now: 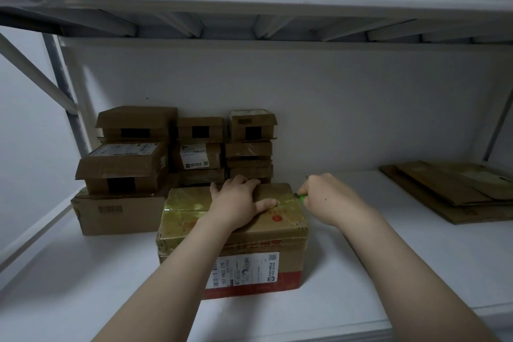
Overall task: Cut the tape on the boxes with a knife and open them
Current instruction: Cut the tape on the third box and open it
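Left hand (238, 200), fingers (251, 182) spread flat, is pressing the taped brown cardboard box (188, 216) steady; at its three o'clock, right hand (327, 197) is gripping a green-handled knife (301, 197).

So everything here is carried by one white shelf (388, 258). A tape-wrapped box (277, 241) with a shipping label is set at the middle, toward the front edge. A bigger plain brown box (122, 214) is parked at 10 o'clock from it, just beside it. Small boxes (202, 158) are stacked at 12 o'clock, right up against the back wall (333, 105), though their bottoms are hidden, so what they're stood on can't be told. Flattened cardboard (455, 189) is laid out at 2 o'clock, well apart.
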